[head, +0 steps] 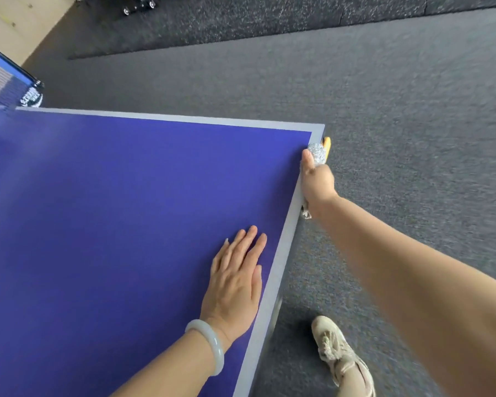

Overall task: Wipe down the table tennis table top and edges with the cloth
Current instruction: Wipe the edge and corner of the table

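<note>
Cloth [317,152]: grey-white, bunched in the right hand [317,183], pressed against the side edge of the tabletop [126,196] near its far right corner. The grip is closed round the cloth, thumb lying on the grey border; a loose end hangs below the wrist, and a yellow part [327,145] shows just beyond the cloth. Left hand [235,282]: grip wide, fingers straight, palm flat on the blue surface near the same edge. A pale bracelet [209,345] sits on the left wrist. A beige shoe [338,353] stands on grey carpet [413,110].
</note>
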Available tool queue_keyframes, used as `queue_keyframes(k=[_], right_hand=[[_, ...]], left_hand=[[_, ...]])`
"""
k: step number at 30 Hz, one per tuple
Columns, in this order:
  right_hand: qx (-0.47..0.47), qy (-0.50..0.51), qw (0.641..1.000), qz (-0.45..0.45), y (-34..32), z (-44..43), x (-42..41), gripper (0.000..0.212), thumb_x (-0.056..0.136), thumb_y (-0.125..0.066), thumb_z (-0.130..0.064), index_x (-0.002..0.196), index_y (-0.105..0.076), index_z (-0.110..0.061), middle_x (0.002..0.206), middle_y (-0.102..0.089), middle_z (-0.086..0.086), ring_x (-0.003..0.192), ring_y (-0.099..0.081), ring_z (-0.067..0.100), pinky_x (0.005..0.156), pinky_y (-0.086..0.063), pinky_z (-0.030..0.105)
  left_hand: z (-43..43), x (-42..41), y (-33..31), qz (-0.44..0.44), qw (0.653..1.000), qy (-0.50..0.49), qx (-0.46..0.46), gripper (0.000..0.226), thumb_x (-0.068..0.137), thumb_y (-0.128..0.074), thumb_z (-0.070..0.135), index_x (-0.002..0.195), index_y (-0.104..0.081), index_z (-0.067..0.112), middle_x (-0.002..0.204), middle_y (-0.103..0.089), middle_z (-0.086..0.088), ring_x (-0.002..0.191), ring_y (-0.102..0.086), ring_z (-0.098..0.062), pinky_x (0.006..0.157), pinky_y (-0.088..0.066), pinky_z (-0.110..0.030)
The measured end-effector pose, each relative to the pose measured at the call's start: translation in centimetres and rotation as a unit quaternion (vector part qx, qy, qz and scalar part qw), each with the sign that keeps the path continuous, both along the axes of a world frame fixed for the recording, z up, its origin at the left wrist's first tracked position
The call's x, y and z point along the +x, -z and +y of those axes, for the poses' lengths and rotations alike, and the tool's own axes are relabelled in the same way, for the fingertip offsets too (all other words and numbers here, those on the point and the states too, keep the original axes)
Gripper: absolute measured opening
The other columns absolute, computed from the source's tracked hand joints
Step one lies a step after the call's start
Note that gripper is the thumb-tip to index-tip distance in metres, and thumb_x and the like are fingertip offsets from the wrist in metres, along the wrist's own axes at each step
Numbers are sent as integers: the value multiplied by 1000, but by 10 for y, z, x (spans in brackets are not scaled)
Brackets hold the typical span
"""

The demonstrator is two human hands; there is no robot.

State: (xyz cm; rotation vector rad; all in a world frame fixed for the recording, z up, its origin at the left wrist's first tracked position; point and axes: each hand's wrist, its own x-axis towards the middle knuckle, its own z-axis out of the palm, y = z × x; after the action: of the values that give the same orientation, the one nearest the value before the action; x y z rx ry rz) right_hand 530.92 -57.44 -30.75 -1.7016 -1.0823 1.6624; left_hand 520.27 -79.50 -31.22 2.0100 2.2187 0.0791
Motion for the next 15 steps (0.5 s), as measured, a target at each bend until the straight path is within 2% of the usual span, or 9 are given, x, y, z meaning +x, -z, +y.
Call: queue_keyframes(k=[2,5,8,11,13,15], right_hand=[[10,0,1000,0,3,9,0,65,103,-38,-52,147,-38,-4,134,-57,20,121,-56,36,104,-44,46],[8,-12,1000,7,8,5,4,59,102,-42,-51,131,-54,-1,126,-60,23,117,-58,37,102,-46,48],[-9,-14,1000,1,4,9,6,57,102,-44,-48,132,-48,0,129,-56,22,120,-54,36,106,-41,45],[-8,-26,1000,6,2,13,8,56,102,-45,-45,134,-43,0,132,-53,23,121,-52,36,107,-39,45],[-14,-38,999,5,1,14,11,54,102,-46,-43,134,-42,1,132,-52,23,121,-53,37,106,-40,45],[-22,-54,998,-14,0,17,13,50,103,-45,-42,130,-45,1,129,-55,23,116,-56,37,100,-46,44]], left_hand=[[0,-1,-1,1,1000,0,-3,53,103,-23,26,156,-20,28,163,-16,9,150,-12,-10,122,-12,-37],[-1,2,-3,-1,1000,-4,1,53,101,-27,23,154,-27,23,162,-21,6,149,-19,-13,120,-17,-39],[-1,3,-6,-8,1000,4,7,52,98,-33,22,149,-39,19,158,-32,2,145,-31,-18,116,-25,-42],[21,-1,-15,-7,1000,13,26,43,94,-39,22,134,-54,17,142,-48,1,126,-49,-22,107,-32,-36],[52,-1,-22,-23,999,-12,47,37,94,-41,20,125,-59,15,132,-51,0,117,-51,-21,103,-34,-34],[92,0,-25,-32,996,-52,68,33,92,-48,13,123,-60,10,132,-53,-4,120,-50,-23,103,-36,-38]])
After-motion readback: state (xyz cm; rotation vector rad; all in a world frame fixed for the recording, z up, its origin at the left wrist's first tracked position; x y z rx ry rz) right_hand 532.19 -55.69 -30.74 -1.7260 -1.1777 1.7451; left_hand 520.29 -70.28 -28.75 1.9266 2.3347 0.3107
